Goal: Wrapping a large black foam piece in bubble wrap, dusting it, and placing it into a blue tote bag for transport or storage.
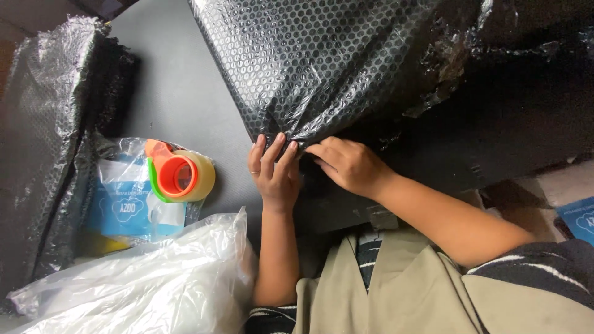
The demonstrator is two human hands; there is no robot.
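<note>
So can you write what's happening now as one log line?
left hand: pressing bubble wrap edge | right hand: pinching same fold | tape dispenser: lying left, untouched
</note>
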